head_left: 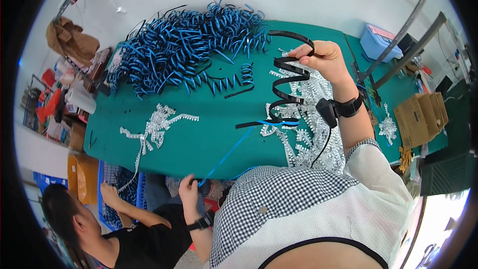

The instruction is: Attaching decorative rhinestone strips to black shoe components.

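My right hand [322, 61], raised over the right part of the table, pinches the upper end of a black spiral strip [291, 72]. Its loops hang down stretched, and the lower end shows some blue near the tabletop. From there a thin blue strip [226, 157] runs taut down and left to my left hand [188, 192], just off the table's near edge. The fingers of that hand are closed on the blue strip. Beneath and beside the spiral lies a large heap of white crimped strips [318, 134].
A big tangle of blue-and-black coils [184, 50] covers the far left of the green table [199, 144]. A smaller white strip pile [157, 124] lies left. A co-worker [144, 239] sits at lower left, beside a blue crate [141, 189]. Cardboard boxes [416, 124] stand right.
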`<move>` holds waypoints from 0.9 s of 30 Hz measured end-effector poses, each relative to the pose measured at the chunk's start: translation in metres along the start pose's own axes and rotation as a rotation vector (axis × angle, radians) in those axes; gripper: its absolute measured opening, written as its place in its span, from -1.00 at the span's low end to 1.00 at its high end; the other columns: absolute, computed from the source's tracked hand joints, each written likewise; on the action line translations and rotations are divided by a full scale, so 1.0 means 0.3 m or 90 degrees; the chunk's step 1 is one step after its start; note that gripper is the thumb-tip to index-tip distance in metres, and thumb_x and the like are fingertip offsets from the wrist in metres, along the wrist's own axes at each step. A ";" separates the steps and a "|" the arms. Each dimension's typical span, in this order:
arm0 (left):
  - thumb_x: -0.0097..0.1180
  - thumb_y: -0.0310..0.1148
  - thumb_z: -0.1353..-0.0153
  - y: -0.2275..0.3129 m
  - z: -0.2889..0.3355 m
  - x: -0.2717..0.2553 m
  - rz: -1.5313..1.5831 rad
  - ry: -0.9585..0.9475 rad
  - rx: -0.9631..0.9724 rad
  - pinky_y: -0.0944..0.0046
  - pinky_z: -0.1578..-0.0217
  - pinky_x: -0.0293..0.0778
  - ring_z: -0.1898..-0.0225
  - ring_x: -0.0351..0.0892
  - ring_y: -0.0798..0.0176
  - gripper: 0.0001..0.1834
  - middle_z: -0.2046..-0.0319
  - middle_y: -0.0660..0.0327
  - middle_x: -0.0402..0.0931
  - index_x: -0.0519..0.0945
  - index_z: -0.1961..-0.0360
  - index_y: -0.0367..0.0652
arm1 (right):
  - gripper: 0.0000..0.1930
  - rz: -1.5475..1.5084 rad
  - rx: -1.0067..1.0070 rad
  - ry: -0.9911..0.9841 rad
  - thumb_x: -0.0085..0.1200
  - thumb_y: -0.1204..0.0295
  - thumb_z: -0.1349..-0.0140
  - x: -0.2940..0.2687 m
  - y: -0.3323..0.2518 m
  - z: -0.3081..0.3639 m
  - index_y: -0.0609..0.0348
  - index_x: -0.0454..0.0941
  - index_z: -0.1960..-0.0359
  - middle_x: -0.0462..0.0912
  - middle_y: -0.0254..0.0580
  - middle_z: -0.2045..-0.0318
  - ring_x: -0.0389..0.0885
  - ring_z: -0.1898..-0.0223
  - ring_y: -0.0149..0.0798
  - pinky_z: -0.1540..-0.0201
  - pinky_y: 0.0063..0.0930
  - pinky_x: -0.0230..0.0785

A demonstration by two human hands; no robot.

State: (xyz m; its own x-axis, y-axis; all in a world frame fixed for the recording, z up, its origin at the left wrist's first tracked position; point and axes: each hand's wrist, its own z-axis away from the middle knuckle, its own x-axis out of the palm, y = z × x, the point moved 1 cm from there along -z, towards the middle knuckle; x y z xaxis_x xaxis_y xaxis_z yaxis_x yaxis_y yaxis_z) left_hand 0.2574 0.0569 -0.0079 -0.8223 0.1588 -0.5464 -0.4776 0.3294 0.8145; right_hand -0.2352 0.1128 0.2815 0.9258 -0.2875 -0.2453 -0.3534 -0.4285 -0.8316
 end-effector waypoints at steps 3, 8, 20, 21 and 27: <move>0.07 -0.51 -0.04 0.312 -0.190 0.027 0.034 -0.058 -0.075 0.32 0.17 0.40 0.10 0.47 0.19 -0.69 0.09 0.07 0.46 0.51 0.12 -0.28 | -0.89 -0.080 -0.063 -0.034 0.19 0.59 0.02 0.061 0.002 -0.041 0.30 0.60 0.41 0.64 -0.17 0.41 0.60 0.31 -0.35 0.26 -0.59 0.42; 0.05 -0.45 -0.09 0.712 -0.396 0.056 0.353 -0.259 0.088 0.30 0.07 0.35 0.07 0.44 0.17 -0.68 0.03 0.10 0.44 0.52 0.08 -0.21 | -0.88 -0.071 -0.079 -0.091 0.19 0.62 0.04 0.110 -0.033 -0.044 0.29 0.60 0.41 0.64 -0.18 0.41 0.59 0.36 -0.39 0.27 -0.60 0.43; 0.08 -0.56 -0.01 0.973 -0.470 0.146 0.323 -0.534 0.272 0.31 0.24 0.43 0.30 0.52 0.26 -0.90 0.39 0.15 0.58 0.59 0.41 -0.28 | -0.85 0.184 -0.089 0.046 0.25 0.54 0.08 0.057 0.000 0.072 0.24 0.60 0.42 0.64 -0.22 0.49 0.58 0.47 -0.43 0.42 -0.63 0.40; 0.05 -0.58 -0.01 0.987 -0.464 0.142 0.337 -0.513 0.280 0.34 0.32 0.41 0.37 0.50 0.27 -0.94 0.47 0.16 0.55 0.55 0.46 -0.29 | -0.87 0.245 -0.070 0.090 0.23 0.52 0.06 0.048 0.006 0.087 0.23 0.60 0.43 0.62 -0.22 0.53 0.57 0.50 -0.41 0.45 -0.60 0.38; 0.05 -0.59 0.02 0.987 -0.425 0.017 0.129 -0.457 0.273 0.35 0.50 0.30 0.55 0.40 0.25 -0.98 0.60 0.17 0.45 0.47 0.55 -0.30 | -0.84 0.308 0.133 0.393 0.22 0.42 0.00 -0.048 0.117 0.200 0.27 0.60 0.47 0.47 -0.32 0.72 0.31 0.66 -0.55 0.61 -0.61 0.14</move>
State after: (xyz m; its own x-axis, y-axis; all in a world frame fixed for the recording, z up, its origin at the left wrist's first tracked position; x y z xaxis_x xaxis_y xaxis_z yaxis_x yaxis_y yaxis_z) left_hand 0.0724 0.0365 0.2555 -0.4148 0.7558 -0.5067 -0.0656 0.5306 0.8451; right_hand -0.2530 0.1533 0.2260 0.4141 -0.8470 -0.3334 -0.6071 0.0159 -0.7945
